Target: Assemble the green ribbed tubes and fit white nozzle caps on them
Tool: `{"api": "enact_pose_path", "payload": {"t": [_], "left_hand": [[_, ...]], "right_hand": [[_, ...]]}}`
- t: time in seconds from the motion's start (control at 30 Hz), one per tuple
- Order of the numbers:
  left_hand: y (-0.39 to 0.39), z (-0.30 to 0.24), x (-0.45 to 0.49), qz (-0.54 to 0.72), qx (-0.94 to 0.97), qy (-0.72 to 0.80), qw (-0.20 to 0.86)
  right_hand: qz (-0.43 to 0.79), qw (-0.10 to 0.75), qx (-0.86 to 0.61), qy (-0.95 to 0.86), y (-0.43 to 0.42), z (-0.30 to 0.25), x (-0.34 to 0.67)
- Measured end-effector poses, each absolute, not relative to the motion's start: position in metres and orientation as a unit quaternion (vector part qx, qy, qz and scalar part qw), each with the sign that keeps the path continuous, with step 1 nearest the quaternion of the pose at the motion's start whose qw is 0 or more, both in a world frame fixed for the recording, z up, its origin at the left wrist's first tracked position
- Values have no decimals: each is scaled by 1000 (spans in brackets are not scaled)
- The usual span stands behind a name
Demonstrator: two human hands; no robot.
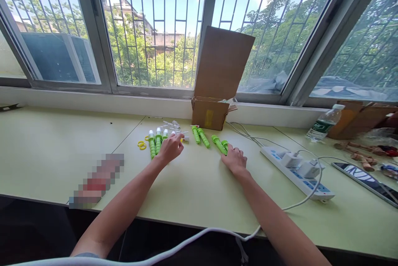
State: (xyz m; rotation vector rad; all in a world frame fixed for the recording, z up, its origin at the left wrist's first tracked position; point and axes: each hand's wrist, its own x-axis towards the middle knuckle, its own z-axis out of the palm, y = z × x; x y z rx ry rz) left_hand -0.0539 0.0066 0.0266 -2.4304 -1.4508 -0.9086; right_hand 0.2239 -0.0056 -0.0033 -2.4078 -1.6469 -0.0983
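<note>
Several green plastic tubes lie on a pale green table (56,154). My left hand (170,148) reaches over a row of three upright-lying green tubes with white caps (156,141), fingers curled and pinched near small clear and white parts (180,133). What it pinches is too small to name. My right hand (235,160) rests on the table with its fingers on a green tube (219,144). Two more green tubes (200,135) lie between the hands. Two yellow rings (141,145) sit left of the capped tubes.
An open cardboard box (209,112) stands against the window sill. A white power strip (297,172) with chargers and cables lies at right, beside a phone (363,177), a water bottle (325,123), wooden figures (357,152) and another box.
</note>
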Motion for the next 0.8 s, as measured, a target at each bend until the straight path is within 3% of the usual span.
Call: {"api": "enact_pose_path", "payload": {"t": [0.8], "left_hand": [[14,19,-55,-308,-841,-436,84]], "right_hand": [[-16,128,-825,-550,-6,1,219]]}}
